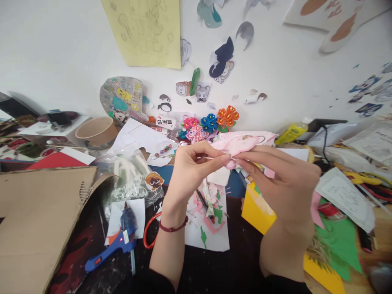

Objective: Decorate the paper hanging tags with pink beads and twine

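Both my hands are raised over the middle of the desk, their fingertips nearly meeting. A soft-looking pink piece (241, 141), like thin cloth or paper, spreads behind the fingers of my right hand (281, 171), which pinches its lower edge. With thumb and forefinger closed, my left hand (196, 165) grips a thin white strand (206, 158) beside that edge. Whether the strand is thread or a fine stick I cannot make out. A small pink rounded end (230, 164) pokes out below the fingertips.
A blue glue gun (124, 237) and red-orange scissor handle (150, 232) lie at left, near cardboard (36, 220). Paper scraps cover a white sheet (220, 241) below my hands. Behind stand colourful flowers (210, 122) and a yellow bottle (292, 131). Green paper (339, 241) lies right.
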A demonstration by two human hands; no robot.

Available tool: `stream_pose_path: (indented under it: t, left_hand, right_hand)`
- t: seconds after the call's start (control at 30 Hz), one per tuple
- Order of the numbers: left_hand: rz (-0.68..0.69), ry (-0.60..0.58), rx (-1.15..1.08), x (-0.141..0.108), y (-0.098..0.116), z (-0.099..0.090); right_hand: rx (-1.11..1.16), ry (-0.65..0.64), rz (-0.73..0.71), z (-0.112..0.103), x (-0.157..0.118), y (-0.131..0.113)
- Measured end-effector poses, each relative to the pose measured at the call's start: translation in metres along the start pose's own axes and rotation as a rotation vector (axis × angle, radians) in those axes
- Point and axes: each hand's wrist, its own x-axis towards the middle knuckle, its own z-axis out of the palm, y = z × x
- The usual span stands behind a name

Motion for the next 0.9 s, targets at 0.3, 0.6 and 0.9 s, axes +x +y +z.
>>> stream_pose_path:
  t: [0.3,0.6,0.9]
  left_hand:
    - [-0.032,-0.085,-0.004,0.001,0.001,-0.009]
    - [-0.067,-0.077,-0.020,0.001,0.003,-0.009]
    - [-0.064,-0.090,-0.038,0.001,0.001,-0.008]
  right_hand:
    - [0.157,-0.121,-0.031,-0.003,0.004,0.004]
    - [0.221,-0.151,-0.060,0.000,0.007,0.008]
    - [0.240,-0.154,-0.066,0.005,0.006,0.012]
